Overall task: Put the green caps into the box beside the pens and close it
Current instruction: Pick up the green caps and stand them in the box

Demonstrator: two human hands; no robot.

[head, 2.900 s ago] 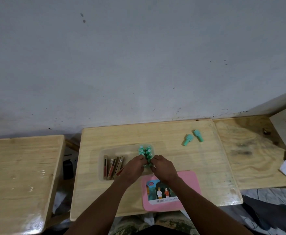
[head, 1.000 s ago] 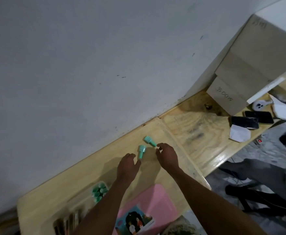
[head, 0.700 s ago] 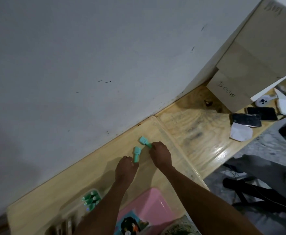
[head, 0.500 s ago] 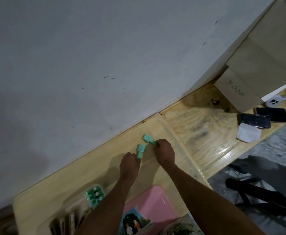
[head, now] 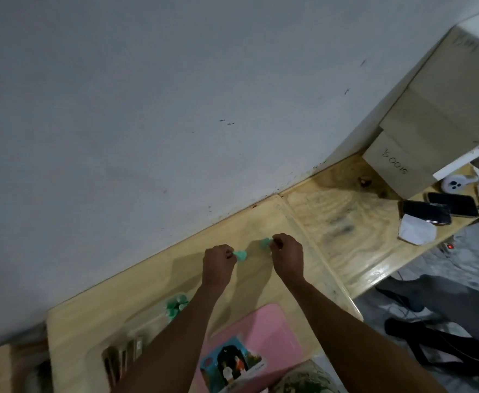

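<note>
green caps [head: 176, 305] already sit in a cluster in the clear box [head: 144, 326], behind the left grip [head: 218, 263] and back toward the body. the pens [head: 122, 357] lie further along in the same box, though that end is blurred.

two more caps are in hand. one loose cap [head: 240, 255] is pinched at the fingertips of the left grip and pokes out toward the right grip [head: 288, 255]. the right grip is curled round a second cap [head: 264, 243] at its own fingertips. both grips are clamped on their caps, side by side and a little apart, over the far part of the wooden surface [head: 153, 282] near the wall. whether the caps are clear of the wood i cannot tell.

the pink lid [head: 272, 321] lies off the box, nearer the body than both grips, between the forearms.

i judge the filling nearly done, since no other loose caps show on the surface. what is left is to carry these two back to the box, drop them in beside the pens, then fit the lid and press it shut.
</note>
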